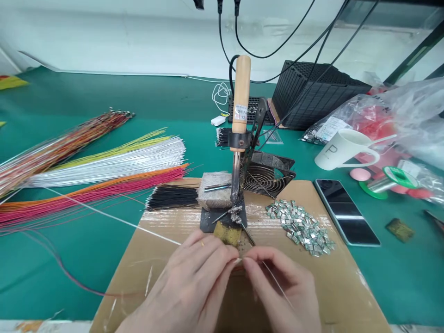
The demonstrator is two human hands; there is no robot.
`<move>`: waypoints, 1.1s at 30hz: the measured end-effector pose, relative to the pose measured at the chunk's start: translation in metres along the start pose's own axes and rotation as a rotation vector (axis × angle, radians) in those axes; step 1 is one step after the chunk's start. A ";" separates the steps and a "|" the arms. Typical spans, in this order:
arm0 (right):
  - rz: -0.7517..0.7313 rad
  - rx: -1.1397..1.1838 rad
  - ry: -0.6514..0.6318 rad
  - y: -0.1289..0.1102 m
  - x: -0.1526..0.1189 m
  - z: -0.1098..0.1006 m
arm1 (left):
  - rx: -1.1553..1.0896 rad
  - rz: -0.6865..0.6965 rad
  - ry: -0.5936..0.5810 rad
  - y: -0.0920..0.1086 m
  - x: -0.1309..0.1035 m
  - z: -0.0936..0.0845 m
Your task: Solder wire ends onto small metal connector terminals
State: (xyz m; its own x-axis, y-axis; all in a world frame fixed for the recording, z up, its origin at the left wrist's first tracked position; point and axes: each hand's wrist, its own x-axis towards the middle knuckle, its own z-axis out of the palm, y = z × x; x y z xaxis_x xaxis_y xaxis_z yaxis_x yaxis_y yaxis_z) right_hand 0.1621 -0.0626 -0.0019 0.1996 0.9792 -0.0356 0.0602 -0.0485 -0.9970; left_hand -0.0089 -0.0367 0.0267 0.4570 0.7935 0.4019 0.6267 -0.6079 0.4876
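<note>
My left hand (194,277) is closed in a pinch above the cardboard sheet (347,296), on a white wire (114,217) that runs in from the upper left. Close beside it, fingertips nearly meeting, my right hand (282,277) pinches something small and pale; a thin white strand passes across its palm. What lies between the fingertips is too small to tell. Just beyond the hands are a yellow sponge (227,234) and an upright soldering iron (242,97) with a wooden handle, its tip down over a dark stand base.
Wire bundles (121,159) lie at left, black wires (173,197) beside a block (213,189). Small metal parts (301,226) are piled at right, near a phone (347,212), a mug (342,149) and a solder spool (385,181). Behind stand a fan (267,175) and a black crate (312,95).
</note>
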 end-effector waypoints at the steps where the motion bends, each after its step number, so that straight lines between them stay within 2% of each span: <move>1: -0.027 -0.023 0.006 0.001 -0.001 -0.002 | -0.042 -0.020 -0.031 0.002 0.002 0.000; 4: -0.079 -0.078 0.008 0.003 -0.003 -0.008 | -0.217 -0.156 -0.122 0.005 0.004 0.003; 6: -0.077 -0.084 0.002 0.004 -0.004 -0.010 | -0.329 -0.300 -0.154 0.006 0.004 0.008; 9: -0.050 -0.061 0.013 0.005 -0.003 -0.011 | -0.491 -0.533 -0.136 0.003 0.003 0.017; 12: -0.064 -0.066 0.030 0.004 -0.002 -0.010 | -0.598 -0.665 -0.090 -0.002 0.005 0.021; 17: -0.132 -0.069 0.035 0.003 -0.001 -0.007 | -0.609 -0.708 -0.078 -0.009 0.012 0.021; 23: -0.167 -0.059 0.036 0.001 0.001 -0.004 | -0.619 -0.675 -0.039 -0.006 0.014 0.023; 33: -0.153 -0.064 0.034 0.002 0.003 -0.004 | -0.626 -0.662 -0.029 -0.006 0.014 0.022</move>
State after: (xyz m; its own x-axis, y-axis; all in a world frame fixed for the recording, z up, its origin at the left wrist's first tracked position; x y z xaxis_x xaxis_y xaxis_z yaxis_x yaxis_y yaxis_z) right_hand 0.1668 -0.0609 -0.0033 0.2160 0.9690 0.1199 0.1547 0.0873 -0.9841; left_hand 0.0083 -0.0211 0.0123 0.1469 0.9812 -0.1253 0.3131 0.0740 0.9468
